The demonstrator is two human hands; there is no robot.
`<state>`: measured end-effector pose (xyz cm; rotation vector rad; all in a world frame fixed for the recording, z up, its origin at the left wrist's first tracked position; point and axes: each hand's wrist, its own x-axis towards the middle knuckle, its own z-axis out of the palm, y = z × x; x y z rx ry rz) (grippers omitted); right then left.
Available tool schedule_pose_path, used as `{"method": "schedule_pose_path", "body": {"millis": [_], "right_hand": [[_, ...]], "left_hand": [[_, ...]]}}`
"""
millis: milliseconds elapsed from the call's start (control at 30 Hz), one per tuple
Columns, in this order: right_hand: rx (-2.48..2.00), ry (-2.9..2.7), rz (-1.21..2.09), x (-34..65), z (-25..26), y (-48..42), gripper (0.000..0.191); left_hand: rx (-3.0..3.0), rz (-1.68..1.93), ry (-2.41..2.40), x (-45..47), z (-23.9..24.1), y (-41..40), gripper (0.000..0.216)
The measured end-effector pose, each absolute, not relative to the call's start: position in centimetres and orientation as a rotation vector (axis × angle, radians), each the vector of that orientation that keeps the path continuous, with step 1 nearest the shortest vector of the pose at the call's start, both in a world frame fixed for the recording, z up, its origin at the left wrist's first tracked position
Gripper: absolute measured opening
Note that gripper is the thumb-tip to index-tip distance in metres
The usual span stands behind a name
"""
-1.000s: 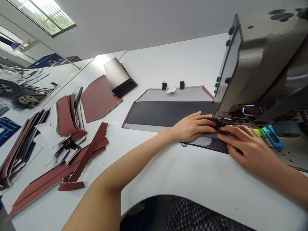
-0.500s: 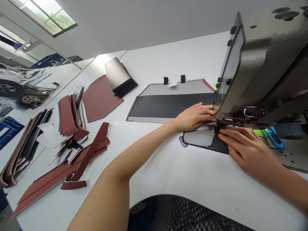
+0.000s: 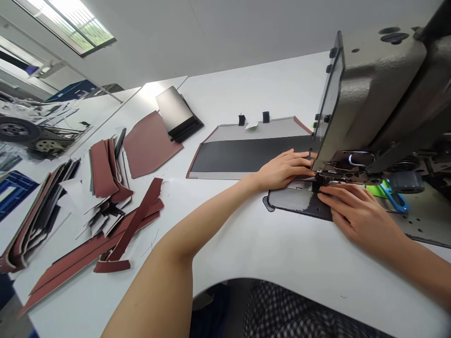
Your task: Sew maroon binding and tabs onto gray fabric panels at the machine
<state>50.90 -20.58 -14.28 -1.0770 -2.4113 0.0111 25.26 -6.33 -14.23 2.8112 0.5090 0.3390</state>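
— White worktop point(image 3: 225, 234) under a skylight point(image 3: 66, 23), with reddish-brown strips point(image 3: 102, 171) and black offcuts point(image 3: 104, 220) heaped toward the left. And the work area?

— Grey sewing machine head point(image 3: 369, 89) at the right, overhanging a dark panel point(image 3: 299, 199) with a pale patch, flat on the machine bed, one end under the presser foot point(image 3: 326, 176).

— State of the hands?

— Apart, 1 on each side of the foot. Left hand point(image 3: 285, 171) flat, fingertips just beside the foot. Right hand point(image 3: 355, 211) spread on the dark panel. No pinch, no clamp, only flat pressure.

— Worst risk from here?

— Fingertips too near the needle point(image 3: 310, 155): a pierced finger, most likely from a slight drift of the left hand toward the foot.

— Anything else?

— Uneven pressure from the 2 hands, then a skewed panel and a crooked seam line. Also a possible snag on the second panel point(image 3: 246, 152), lying just beyond the left hand, with its edge dragged out of place by a careless wrist. Lastly, the blue-handled tool point(image 3: 396, 199), close to the right hand and easy to knock.
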Motion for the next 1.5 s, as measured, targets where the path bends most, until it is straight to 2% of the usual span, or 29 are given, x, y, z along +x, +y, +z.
{"method": "schedule_pose_path", "body": {"millis": [200,333,400,500,733,1067,1367,1500], "right_hand": [[-1.089,-2.398,0.044,51.1,-14.5,-20.5,0.034],[-1.037,-2.359,0.109,51.7,-14.5,-20.4,0.030],[-1.010,-2.329,0.146,51.7,-14.4,-20.4,0.030],[-0.967,-2.347,0.185,51.3,-14.2,-20.7,0.032],[-0.911,-2.472,0.062,50.3,-13.9,-21.3,0.030],[-0.968,-2.427,0.091,51.2,-14.8,-20.8,0.033],[-0.876,-2.411,-0.017,51.5,-15.1,-20.7,0.030],[-0.868,-2.400,-0.014,51.9,-15.2,-20.7,0.040]], "left_hand": [[2.764,0.329,0.630,25.7,-13.9,-7.7,0.043],[2.693,0.297,1.019,25.8,-12.9,-12.1,0.050],[2.716,0.251,1.135,25.7,-12.4,-14.5,0.045],[2.823,0.225,1.060,25.6,-12.0,-16.7,0.037],[2.735,0.276,1.027,26.4,-13.2,-17.4,0.039],[2.746,0.281,1.107,27.7,-13.2,-15.5,0.040],[2.787,0.235,1.130,28.0,-13.0,-15.8,0.040],[2.774,0.251,1.149,27.4,-12.7,-17.2,0.041]]}}
